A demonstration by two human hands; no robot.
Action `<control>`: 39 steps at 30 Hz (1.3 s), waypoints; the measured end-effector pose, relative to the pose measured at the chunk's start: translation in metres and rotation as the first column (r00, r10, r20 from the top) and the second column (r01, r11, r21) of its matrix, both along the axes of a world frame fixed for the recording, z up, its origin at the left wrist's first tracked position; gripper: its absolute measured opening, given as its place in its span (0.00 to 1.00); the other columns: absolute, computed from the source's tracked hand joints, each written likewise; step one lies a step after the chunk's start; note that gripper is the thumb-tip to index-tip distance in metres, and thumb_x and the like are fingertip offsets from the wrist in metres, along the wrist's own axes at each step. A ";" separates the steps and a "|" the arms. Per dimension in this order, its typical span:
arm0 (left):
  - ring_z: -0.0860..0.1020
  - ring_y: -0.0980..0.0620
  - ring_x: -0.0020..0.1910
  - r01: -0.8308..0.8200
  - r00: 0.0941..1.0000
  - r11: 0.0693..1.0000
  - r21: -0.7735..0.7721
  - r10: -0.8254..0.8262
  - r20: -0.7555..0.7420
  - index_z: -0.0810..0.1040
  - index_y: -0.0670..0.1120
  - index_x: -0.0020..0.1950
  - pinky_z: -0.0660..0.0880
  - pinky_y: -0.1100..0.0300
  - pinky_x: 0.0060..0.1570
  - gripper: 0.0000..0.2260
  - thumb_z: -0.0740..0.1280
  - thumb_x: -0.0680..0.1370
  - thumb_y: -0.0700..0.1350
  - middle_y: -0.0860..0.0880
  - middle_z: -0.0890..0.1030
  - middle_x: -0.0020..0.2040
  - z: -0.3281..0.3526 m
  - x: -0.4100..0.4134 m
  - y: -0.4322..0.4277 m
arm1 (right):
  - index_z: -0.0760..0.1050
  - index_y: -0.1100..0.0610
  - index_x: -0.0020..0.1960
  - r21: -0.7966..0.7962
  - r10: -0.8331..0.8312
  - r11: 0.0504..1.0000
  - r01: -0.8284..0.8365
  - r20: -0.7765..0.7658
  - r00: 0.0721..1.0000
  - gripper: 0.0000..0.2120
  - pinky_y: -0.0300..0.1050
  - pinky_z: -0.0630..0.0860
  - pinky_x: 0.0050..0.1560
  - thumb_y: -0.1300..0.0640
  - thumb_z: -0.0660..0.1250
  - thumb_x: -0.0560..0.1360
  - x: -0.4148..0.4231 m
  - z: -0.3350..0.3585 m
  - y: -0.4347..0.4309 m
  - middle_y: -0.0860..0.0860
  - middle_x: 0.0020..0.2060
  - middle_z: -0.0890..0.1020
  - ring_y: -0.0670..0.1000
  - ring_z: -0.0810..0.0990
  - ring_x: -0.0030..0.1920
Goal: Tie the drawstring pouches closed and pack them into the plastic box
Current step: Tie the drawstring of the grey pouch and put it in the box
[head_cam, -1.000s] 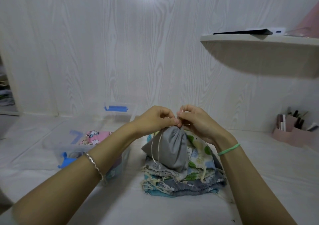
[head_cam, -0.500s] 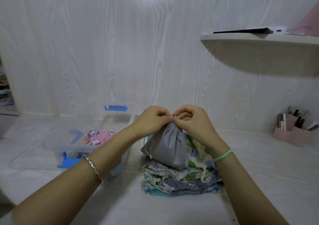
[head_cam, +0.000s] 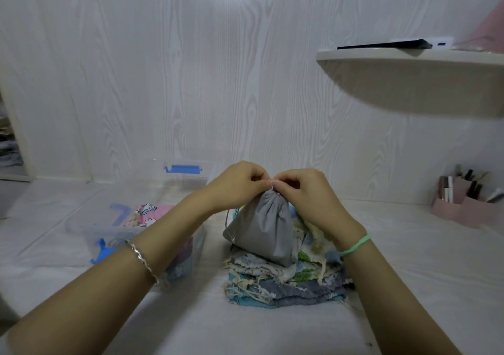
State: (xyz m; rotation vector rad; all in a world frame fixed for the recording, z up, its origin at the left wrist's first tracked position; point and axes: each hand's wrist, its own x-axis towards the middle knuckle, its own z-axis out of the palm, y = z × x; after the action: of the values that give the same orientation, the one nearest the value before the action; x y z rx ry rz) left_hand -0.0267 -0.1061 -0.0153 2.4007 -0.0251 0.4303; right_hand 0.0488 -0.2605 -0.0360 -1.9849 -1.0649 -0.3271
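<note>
Grey pouch [head_cam: 263, 232]: smooth matte cloth — neck gathered into pleats.
Fingers [head_cam: 260, 178]: neck pinched by left hand [head_cam: 240, 185] and right hand [head_cam: 305, 193].

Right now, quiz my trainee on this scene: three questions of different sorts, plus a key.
1. Which hands pinch the top of the grey pouch?
2. The plastic box stands on which side of the stack of pouches: A, person's left; B, person's right; C, behind?
3. True or false: the plastic box holds nothing.
Key: 1 both, left hand and right hand; 2 A; 3 false, a pink pouch lies inside.
</note>
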 end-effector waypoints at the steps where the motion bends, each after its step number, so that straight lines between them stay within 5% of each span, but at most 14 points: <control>1: 0.72 0.62 0.30 -0.016 1.000 0.998 0.059 0.015 0.028 0.80 0.50 0.41 0.67 0.73 0.32 0.09 0.64 0.79 0.48 0.57 0.75 0.32 0.001 -0.001 -0.001 | 0.85 0.56 0.46 0.030 0.029 0.999 -0.026 -0.100 0.995 0.07 0.44 0.80 0.46 0.58 0.68 0.77 0.001 0.000 0.000 0.48 0.39 0.85 0.46 0.83 0.41; 8: 0.74 0.60 0.34 -0.058 0.980 0.975 0.213 0.015 0.196 0.83 0.47 0.47 0.67 0.66 0.36 0.07 0.65 0.79 0.45 0.58 0.76 0.33 0.002 -0.001 -0.003 | 0.82 0.65 0.53 0.284 0.290 0.950 -0.128 -0.658 0.695 0.10 0.51 0.76 0.62 0.60 0.68 0.76 0.014 -0.005 -0.004 0.60 0.53 0.84 0.57 0.80 0.56; 12: 0.76 0.63 0.34 -0.010 0.980 0.999 0.048 0.000 0.201 0.84 0.48 0.46 0.69 0.72 0.35 0.07 0.66 0.79 0.44 0.57 0.80 0.36 -0.001 0.001 -0.004 | 0.75 0.73 0.60 0.477 0.497 0.861 -0.175 -0.721 0.483 0.23 0.57 0.67 0.71 0.60 0.69 0.70 0.018 -0.011 -0.005 0.69 0.61 0.77 0.63 0.75 0.63; 15: 0.73 0.65 0.32 -0.005 0.982 0.999 -0.037 0.011 0.188 0.82 0.48 0.45 0.68 0.72 0.34 0.07 0.65 0.80 0.44 0.57 0.78 0.35 -0.004 0.001 -0.006 | 0.76 0.72 0.59 0.554 0.578 0.810 -0.195 -0.695 0.428 0.19 0.54 0.69 0.69 0.62 0.67 0.71 0.017 -0.014 -0.005 0.68 0.60 0.78 0.61 0.77 0.62; 17: 0.73 0.63 0.33 -0.012 0.984 0.999 -0.048 0.021 0.178 0.81 0.48 0.45 0.68 0.71 0.35 0.08 0.64 0.80 0.45 0.56 0.78 0.36 -0.005 0.001 -0.007 | 0.80 0.68 0.54 0.561 0.585 0.802 -0.207 -0.665 0.464 0.13 0.52 0.72 0.67 0.63 0.67 0.72 0.017 -0.016 -0.005 0.65 0.55 0.81 0.59 0.79 0.57; 22: 0.74 0.58 0.36 -0.043 0.987 0.996 -0.083 0.055 0.151 0.80 0.49 0.44 0.70 0.65 0.37 0.08 0.63 0.80 0.46 0.53 0.79 0.37 -0.007 0.003 -0.010 | 0.83 0.63 0.43 0.444 0.321 0.891 -0.096 -0.466 0.824 0.04 0.47 0.78 0.50 0.68 0.69 0.73 0.009 -0.013 0.001 0.59 0.42 0.83 0.52 0.82 0.44; 25: 0.75 0.55 0.37 -0.071 0.985 0.991 -0.112 0.087 0.146 0.80 0.45 0.44 0.73 0.58 0.40 0.09 0.63 0.80 0.47 0.50 0.80 0.39 -0.009 0.005 -0.009 | 0.84 0.58 0.40 0.413 0.157 0.910 -0.027 -0.285 0.946 0.05 0.43 0.79 0.45 0.67 0.72 0.71 0.003 -0.012 0.003 0.55 0.40 0.82 0.48 0.81 0.40; 33: 0.73 0.55 0.34 -0.053 0.988 0.980 -0.191 0.080 0.133 0.80 0.43 0.43 0.70 0.60 0.38 0.09 0.65 0.79 0.45 0.50 0.77 0.35 -0.004 0.004 -0.006 | 0.76 0.53 0.42 0.418 -0.032 0.905 0.084 -0.130 0.991 0.09 0.43 0.76 0.38 0.57 0.76 0.70 -0.003 -0.015 0.010 0.47 0.36 0.78 0.45 0.76 0.31; 39: 0.71 0.59 0.29 -0.045 0.999 0.888 -0.457 0.052 0.004 0.80 0.44 0.40 0.69 0.68 0.32 0.09 0.66 0.79 0.45 0.52 0.75 0.30 -0.001 0.001 -0.007 | 0.77 0.53 0.39 0.408 -0.146 0.908 0.090 0.107 0.983 0.08 0.34 0.72 0.36 0.56 0.76 0.70 -0.005 -0.014 0.009 0.49 0.37 0.77 0.46 0.74 0.33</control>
State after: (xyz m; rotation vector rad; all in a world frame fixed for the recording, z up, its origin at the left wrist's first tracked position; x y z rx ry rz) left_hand -0.0261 -0.1132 -0.0161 1.9337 0.1181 0.4245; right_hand 0.0442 -0.2514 -0.0499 -1.6734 -0.8760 -0.6988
